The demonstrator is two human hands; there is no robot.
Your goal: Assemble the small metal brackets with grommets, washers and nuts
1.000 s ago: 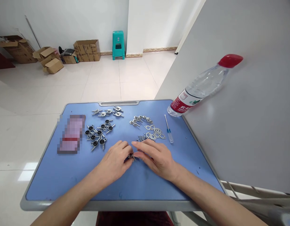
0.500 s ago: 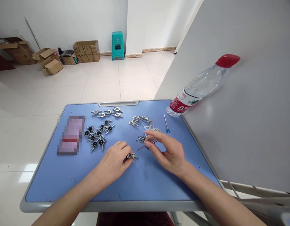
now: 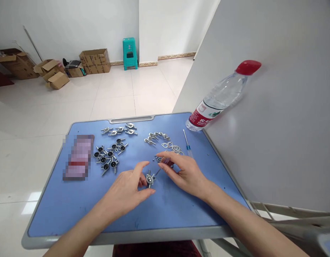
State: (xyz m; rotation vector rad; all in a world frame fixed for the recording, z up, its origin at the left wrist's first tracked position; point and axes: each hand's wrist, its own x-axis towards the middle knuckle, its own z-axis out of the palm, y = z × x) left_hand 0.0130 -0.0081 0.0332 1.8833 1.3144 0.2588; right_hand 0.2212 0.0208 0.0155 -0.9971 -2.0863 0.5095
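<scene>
My left hand (image 3: 130, 185) is spread around a small metal valve (image 3: 150, 180), thumb and index finger apart on either side. Its other fingertips are beside the valve; whether they touch it I cannot tell. The valve stands on the blue table, a lever on its face. A screwdriver (image 3: 168, 162) with a reddish handle is pinched in my right hand (image 3: 187, 174), its thin shaft slanting down toward the valve. Small metal balls or screws (image 3: 157, 159) lie just beyond my right fingertips, partly covered. Flat metal plates (image 3: 170, 145) lie behind that hand.
Valve bodies with black discs (image 3: 110, 154) cluster at left, with more valves (image 3: 120, 130) behind. Levers (image 3: 155, 136) form an arc. A second screwdriver (image 3: 188, 146) and a water bottle (image 3: 207, 113) stand along the right, by a grey panel. A blurred pinkish item (image 3: 80, 157) lies left.
My left hand has opened from its grip on the valve, which now sits turned with its lever side showing. My right hand has shifted slightly left with the screwdriver; the view has shifted slightly.
</scene>
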